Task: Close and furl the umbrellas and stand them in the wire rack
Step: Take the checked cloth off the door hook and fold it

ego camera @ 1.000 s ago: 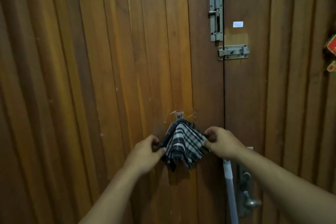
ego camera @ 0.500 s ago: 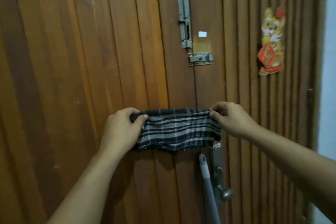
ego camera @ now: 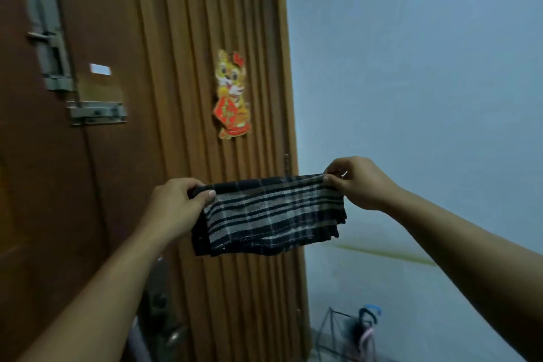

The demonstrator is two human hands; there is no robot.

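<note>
A folded plaid cloth [ego camera: 270, 214], black, white and tan, hangs stretched between my two hands in front of the wooden door. My left hand [ego camera: 176, 206] pinches its left top corner, and my right hand [ego camera: 357, 182] pinches the right top corner. Low at the right, a wire rack [ego camera: 329, 338] stands on the floor against the pale blue wall. Umbrella handles [ego camera: 367, 323], dark, blue and pink, stick up out of it. No open umbrella is in view.
The brown wooden door [ego camera: 182, 67] fills the left half, with metal bolts [ego camera: 47, 38] and a latch [ego camera: 97, 113]. A tiger sticker [ego camera: 232, 94] is stuck on it. A door handle [ego camera: 173, 338] and a pale pole [ego camera: 138, 341] show near the bottom. The blue wall [ego camera: 411, 67] is at the right.
The cloth came off a hook on the door and was pulled out flat between both hands. The view has swung right, which brings the wall and the wire rack into sight.
</note>
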